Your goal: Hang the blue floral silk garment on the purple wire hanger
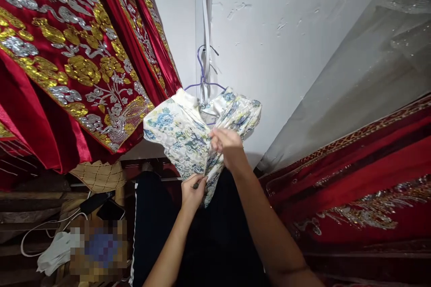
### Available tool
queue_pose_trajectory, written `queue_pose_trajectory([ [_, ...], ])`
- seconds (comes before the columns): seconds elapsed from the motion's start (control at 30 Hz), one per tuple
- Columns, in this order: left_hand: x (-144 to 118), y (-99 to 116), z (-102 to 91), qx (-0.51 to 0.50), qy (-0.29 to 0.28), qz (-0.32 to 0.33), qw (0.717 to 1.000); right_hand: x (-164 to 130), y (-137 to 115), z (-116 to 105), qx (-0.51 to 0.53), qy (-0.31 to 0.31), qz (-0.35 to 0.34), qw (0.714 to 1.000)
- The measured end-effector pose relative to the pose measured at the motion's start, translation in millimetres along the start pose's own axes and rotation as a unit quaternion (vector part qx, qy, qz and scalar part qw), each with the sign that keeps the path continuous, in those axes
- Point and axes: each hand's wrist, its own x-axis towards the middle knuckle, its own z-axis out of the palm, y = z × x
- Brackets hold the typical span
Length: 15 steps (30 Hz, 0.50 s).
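A white short-sleeved garment with a blue and green floral print (183, 136) hangs in front of me, its collar parted at the neck. It is on a purple hanger (202, 65). Low on the front, my left hand (193, 190) pinches the garment's front edge between thumb and fingers. Higher up, just below the neck opening, my right hand (226, 141) is closed at the same front edge, fingers bent inward. The cloth at its fingertips is partly hidden and slightly blurred.
Red robes with gold and silver embroidery (84, 67) hang at the left. On the right are a translucent cover (336, 85) and red embroidered cloth (353, 188). Behind is a white wall (269, 22). A phone (111, 210) and white cable lie at lower left.
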Motion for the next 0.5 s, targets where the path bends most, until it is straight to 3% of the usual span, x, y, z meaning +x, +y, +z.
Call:
queue_pose_trajectory([
  [0.1, 10, -7, -5.7, 0.064, -0.038, 0.001, 0.997, 35, -44, 14, 0.030, -0.011, -0.058, 0.998],
  [0.2, 31, -4, -21.0, 0.100, -0.088, -0.002, 0.991, 46, -65, 24, 0.034, -0.022, -0.112, 0.993],
  [0.27, 48, 10, -35.2, 0.107, -0.135, -0.004, 0.985, 42, -66, 27, 0.013, -0.036, -0.135, 0.990],
  [0.33, 70, 39, -50.7, 0.103, -0.207, 0.005, 0.973, 34, -62, 27, -0.022, -0.057, -0.144, 0.988],
  [0.37, 81, 59, -58.3, 0.091, -0.270, 0.018, 0.958, 30, -59, 27, -0.040, -0.065, -0.146, 0.986],
  [0.4, 93, 80, -65.2, 0.074, -0.256, 0.049, 0.963, 26, -58, 27, -0.056, -0.069, -0.146, 0.985],
  [0.5, 127, 146, -78.9, 0.046, -0.055, 0.179, 0.981, 18, -62, 27, -0.084, -0.070, -0.154, 0.982],
])
